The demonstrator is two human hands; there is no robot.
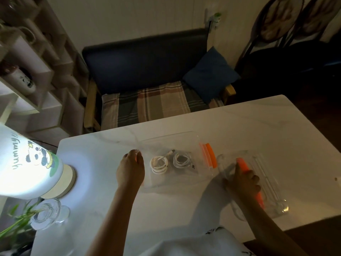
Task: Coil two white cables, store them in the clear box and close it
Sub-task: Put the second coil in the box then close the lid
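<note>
Two coiled white cables lie side by side inside the open clear box [184, 136] on the white table: the left coil [159, 165] and the right coil [181, 160]. An orange latch [210, 157] hangs on the box's right end. My left hand [131, 169] rests against the box's left wall, fingers curled on its rim. To the right, the clear lid [265, 174] with an orange latch [244, 166] lies tilted on the table. My right hand [243, 182] grips the lid at its left edge.
A lit lamp with a panda shade [31, 163] stands at the table's left edge, with a glass vase and green plant [48, 213] in front of it. A dark sofa with a plaid cushion [151, 104] sits beyond the table's far edge.
</note>
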